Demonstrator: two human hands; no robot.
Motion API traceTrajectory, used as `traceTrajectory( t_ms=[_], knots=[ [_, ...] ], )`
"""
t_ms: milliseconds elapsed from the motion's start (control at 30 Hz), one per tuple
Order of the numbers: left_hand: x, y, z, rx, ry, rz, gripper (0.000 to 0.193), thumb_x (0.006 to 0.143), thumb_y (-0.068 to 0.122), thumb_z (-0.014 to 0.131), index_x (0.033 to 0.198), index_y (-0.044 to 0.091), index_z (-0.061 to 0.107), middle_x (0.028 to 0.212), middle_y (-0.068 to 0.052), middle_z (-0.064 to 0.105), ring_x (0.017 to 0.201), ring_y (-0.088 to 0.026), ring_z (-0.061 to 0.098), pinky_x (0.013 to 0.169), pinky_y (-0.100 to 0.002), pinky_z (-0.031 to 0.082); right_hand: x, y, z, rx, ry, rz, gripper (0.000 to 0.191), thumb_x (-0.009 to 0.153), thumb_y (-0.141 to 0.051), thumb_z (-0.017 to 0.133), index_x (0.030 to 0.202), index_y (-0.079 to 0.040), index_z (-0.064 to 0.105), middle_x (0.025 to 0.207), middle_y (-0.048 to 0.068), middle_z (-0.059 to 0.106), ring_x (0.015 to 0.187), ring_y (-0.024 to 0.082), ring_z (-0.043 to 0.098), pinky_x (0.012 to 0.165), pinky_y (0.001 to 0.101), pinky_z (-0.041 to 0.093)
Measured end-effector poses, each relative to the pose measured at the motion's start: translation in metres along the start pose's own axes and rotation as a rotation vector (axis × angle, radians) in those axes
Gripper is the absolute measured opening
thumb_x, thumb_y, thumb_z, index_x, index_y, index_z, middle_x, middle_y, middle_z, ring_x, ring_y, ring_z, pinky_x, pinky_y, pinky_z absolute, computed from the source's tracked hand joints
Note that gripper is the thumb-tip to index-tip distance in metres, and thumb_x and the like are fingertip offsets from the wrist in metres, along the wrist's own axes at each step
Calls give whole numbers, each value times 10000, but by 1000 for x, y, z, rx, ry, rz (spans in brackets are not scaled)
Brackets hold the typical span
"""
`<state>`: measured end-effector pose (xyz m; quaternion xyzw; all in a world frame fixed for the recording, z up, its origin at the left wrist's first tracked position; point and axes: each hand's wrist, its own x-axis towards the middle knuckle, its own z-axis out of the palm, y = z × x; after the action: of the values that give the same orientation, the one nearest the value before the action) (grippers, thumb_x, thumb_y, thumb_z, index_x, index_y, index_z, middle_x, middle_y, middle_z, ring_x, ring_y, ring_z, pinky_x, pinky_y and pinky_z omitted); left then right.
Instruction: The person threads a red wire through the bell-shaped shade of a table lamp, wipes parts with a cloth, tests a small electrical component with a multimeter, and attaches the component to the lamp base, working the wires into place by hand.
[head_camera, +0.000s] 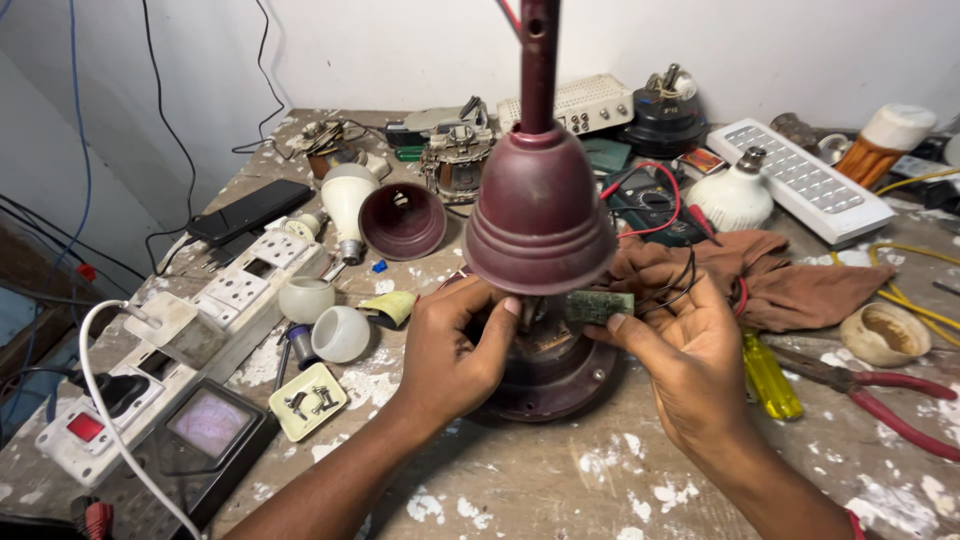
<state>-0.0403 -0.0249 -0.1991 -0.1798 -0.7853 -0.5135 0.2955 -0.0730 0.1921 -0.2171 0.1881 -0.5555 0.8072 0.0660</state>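
the thin black wires (682, 283) running from the green part (598, 306) are looking fragile to me; a tug while i'm holding it could be snapping them. my right hand (685, 350) is pinching that part between thumb and fingertips, half closed. my left hand (450, 345) is curling around the fan motor (545, 375), fingers pressing its side just under the maroon cup (540, 215). the motor is sitting between both hands; pliers (880, 395) are lying right of my right hand.

Paint-flecked workbench (560, 480), pliers (880, 390), bulbs (345, 200), cloth (790, 285)
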Motion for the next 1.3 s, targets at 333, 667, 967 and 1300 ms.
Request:
traceTrajectory(
  t_ms=[333, 667, 967, 1300],
  knots=[
    [-5, -6, -13, 27, -122, 79, 176, 854, 63, 683, 1018, -2, 688, 891, -116, 701, 815, -216, 708, 738, -331, 555, -8, 1, 13, -91, -46, 1, 442, 856, 136, 671, 1265, 40, 536, 1177, 119, 632, 1117, 190, 629, 989, 356, 550],
    [-7, -10, -10, 79, -43, 27, 141, 866, 99, 746, 981, 18, 762, 899, -111, 759, 790, -238, 743, 678, -336, 566, -12, 4, 21, -36, -67, 41, 355, 887, 102, 676, 1207, 48, 532, 1189, 135, 647, 1126, 190, 642, 1016, 353, 556],
    [-11, -17, -4, 177, -24, 158, 115, 892, 105, 740, 903, -7, 715, 792, -107, 665, 748, -247, 637, 670, -375, 498, -13, 9, 18, -80, -117, 34, 344, 889, 117, 665, 1177, 12, 509, 1190, 115, 634, 1128, 160, 631, 1029, 322, 538],
    [-15, -19, 7, 98, 3, 37, 145, 883, 102, 757, 820, -2, 678, 753, -66, 639, 690, -153, 593, 621, -313, 459, -15, 10, 15, -161, -124, -42, 336, 878, 113, 688, 1140, 6, 507, 1107, 75, 607, 1017, 143, 689, 879, 291, 592]
  ],
)
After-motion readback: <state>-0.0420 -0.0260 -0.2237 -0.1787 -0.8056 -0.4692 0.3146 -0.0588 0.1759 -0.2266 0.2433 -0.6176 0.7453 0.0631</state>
